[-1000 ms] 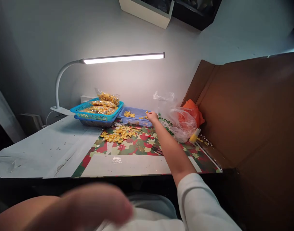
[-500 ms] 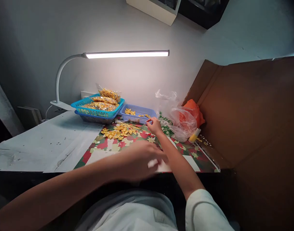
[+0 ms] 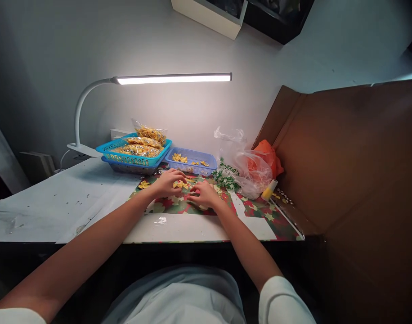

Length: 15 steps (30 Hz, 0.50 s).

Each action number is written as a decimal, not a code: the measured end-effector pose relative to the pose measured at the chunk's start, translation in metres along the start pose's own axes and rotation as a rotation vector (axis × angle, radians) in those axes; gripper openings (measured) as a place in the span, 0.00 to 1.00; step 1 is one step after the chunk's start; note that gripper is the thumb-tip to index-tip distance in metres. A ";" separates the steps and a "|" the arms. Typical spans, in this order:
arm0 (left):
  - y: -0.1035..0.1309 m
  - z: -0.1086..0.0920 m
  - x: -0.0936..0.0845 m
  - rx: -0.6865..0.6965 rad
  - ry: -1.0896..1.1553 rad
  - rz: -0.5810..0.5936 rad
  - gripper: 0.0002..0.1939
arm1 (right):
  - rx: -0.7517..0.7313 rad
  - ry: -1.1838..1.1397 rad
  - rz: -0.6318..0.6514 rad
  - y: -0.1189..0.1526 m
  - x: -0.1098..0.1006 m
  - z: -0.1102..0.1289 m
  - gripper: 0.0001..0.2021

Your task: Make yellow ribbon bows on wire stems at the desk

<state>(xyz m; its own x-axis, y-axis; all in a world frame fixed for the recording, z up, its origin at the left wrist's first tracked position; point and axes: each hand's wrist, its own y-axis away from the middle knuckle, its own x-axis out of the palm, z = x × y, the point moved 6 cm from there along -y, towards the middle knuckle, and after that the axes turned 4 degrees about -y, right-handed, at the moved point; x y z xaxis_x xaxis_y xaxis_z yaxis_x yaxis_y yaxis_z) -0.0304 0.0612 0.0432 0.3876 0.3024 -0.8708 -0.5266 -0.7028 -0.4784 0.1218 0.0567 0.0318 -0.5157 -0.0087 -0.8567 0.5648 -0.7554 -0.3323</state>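
My left hand [image 3: 169, 182] reaches over the small yellow ribbon bows [image 3: 181, 185], its fingers spread and bent down at the pile. It partly hides the bows, and I see nothing held in it. Facing it from the right, my right hand [image 3: 205, 194] is low over the patterned sheet [image 3: 165, 203], fingers apart and curved, their tips close to the left fingers. More bows [image 3: 144, 184] lie left of my left wrist. Behind the hands stands a purple-blue basket [image 3: 211, 167] with some yellow bows in it.
A turquoise basket [image 3: 106, 155] with bagged yellow pieces is stacked at the back left under a lamp [image 3: 174, 79]. To the right are a clear plastic bag [image 3: 238, 157], an orange bag [image 3: 268, 155], a yellow bottle with white cap [image 3: 268, 191] and a tall cardboard wall [image 3: 354, 162].
My left hand has moved forward from the table's front edge to the bows. My right hand has drawn back and left, away from the purple-blue basket. The view has shifted slightly.
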 end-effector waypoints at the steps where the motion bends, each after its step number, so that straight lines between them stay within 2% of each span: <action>1: 0.001 0.001 0.001 0.007 0.009 0.019 0.11 | -0.001 0.018 0.026 -0.002 0.004 0.005 0.07; 3: 0.003 -0.001 0.007 0.036 0.039 0.074 0.11 | 0.014 0.034 0.042 -0.005 0.011 0.011 0.04; 7: 0.005 -0.006 0.019 0.058 0.079 0.132 0.12 | 0.052 -0.005 -0.011 -0.005 0.017 0.007 0.06; 11: 0.001 -0.007 0.022 0.064 0.125 0.093 0.12 | 0.056 -0.170 -0.115 0.000 0.013 -0.003 0.06; 15: -0.002 -0.007 0.018 0.077 0.195 0.055 0.15 | 0.057 -0.298 -0.184 0.002 0.009 -0.012 0.07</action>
<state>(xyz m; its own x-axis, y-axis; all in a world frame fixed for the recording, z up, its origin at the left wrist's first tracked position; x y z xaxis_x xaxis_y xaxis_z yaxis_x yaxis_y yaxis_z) -0.0173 0.0634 0.0289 0.4916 0.1292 -0.8612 -0.6047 -0.6609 -0.4444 0.1259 0.0627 0.0190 -0.7755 -0.0535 -0.6291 0.4125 -0.7972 -0.4407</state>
